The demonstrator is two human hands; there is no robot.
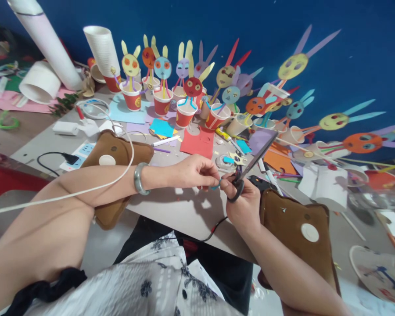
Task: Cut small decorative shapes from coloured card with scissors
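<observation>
My left hand (pixel 194 171) is closed in a pinch on a small blue paper piece (pixel 215 187), partly hidden by the fingertips. My right hand (pixel 245 204) grips black-handled scissors (pixel 257 154), their blades pointing up and away to the right. The right thumb and fingertips come close to the blue piece; whether they touch it I cannot tell. Both hands meet above the front part of the table (pixel 181 210). Just beyond them lie a red paper sheet (pixel 197 142) with pieces cut out and a roll of clear tape (pixel 224 161).
Along the blue wall stand several paper cups with rabbit-faced figures (pixel 193 87). A brown cushion (pixel 118 151) lies under my left arm, another brown cushion (pixel 292 228) beside my right. A white cable (pixel 125 169) crosses over my left forearm. A power strip (pixel 80 154) sits at left.
</observation>
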